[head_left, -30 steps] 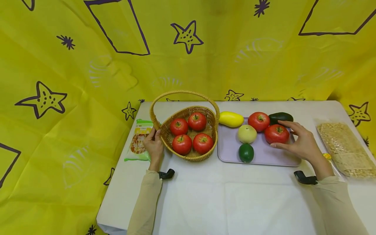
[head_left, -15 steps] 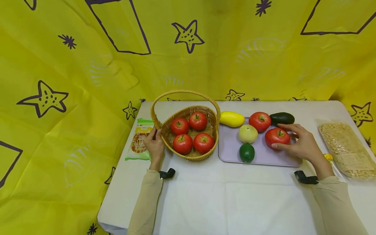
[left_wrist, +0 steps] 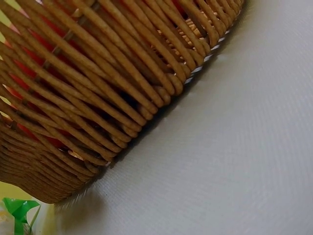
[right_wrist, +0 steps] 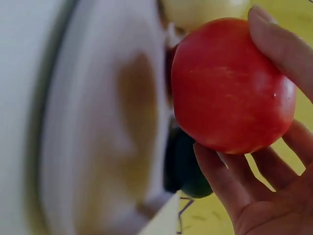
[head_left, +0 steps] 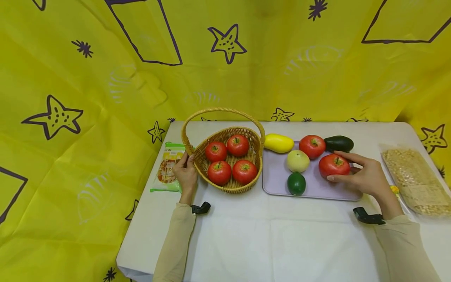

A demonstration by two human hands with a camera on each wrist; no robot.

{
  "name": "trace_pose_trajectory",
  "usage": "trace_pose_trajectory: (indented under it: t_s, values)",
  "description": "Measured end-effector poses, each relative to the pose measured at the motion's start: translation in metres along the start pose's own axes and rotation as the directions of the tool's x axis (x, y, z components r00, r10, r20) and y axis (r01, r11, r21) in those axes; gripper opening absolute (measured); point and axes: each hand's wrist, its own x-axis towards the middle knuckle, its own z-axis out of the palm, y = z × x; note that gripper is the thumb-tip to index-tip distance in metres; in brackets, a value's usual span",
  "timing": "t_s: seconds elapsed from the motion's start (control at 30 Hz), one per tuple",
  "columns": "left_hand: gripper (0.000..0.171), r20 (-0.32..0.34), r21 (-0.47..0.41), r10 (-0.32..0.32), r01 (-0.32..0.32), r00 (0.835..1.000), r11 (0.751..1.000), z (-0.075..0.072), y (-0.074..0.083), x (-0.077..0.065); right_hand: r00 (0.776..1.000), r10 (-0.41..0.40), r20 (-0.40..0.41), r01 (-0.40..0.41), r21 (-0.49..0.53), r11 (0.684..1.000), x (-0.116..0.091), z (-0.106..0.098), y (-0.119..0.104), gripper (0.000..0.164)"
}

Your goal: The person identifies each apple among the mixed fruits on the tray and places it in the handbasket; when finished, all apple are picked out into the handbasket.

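My left hand (head_left: 186, 177) grips the left side of a wicker basket (head_left: 235, 190) at the foot of its arched handle; the left wrist view shows its woven wall (left_wrist: 98, 98) but not the fingers. Several red apples sit inside it. With thumb and fingers, my right hand (head_left: 368, 176) holds another red apple (right_wrist: 230, 88) just over the right part of a lilac tray (head_left: 275, 184), with a shadow on the tray below. Another red apple (head_left: 312, 146), a pale yellow-green round fruit (head_left: 298, 161) and a dark green oval fruit (head_left: 296, 183) are on the tray.
A yellow mango-like fruit (head_left: 279, 143) lies at the tray's back left corner, a dark green elongated fruit (head_left: 339, 144) at its back right. A green-edged food packet (head_left: 167, 172) is left of the basket. A clear bag of grain-like flakes (head_left: 417, 178) lies at far right.
The right hand's grip has closed on the apple, which has moved slightly towards me and up from the tray. The left hand and the basket hold still.
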Motion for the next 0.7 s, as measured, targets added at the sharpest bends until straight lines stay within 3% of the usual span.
trace_pose_trajectory:
  t_s: [0.33,0.7]
  values:
    - [0.03,0.005,0.003,-0.002,0.002,1.0,1.0,-0.002,0.002,0.0,0.998,-0.032,0.056,0.024,0.14,0.99,0.002,-0.002,-0.033,0.074]
    - [0.029,0.017,0.025,0.0,0.0,1.0,1.0,-0.003,0.001,0.002,0.981,-0.131,0.14,0.1,0.212,0.972,0.015,0.02,-0.073,0.074]
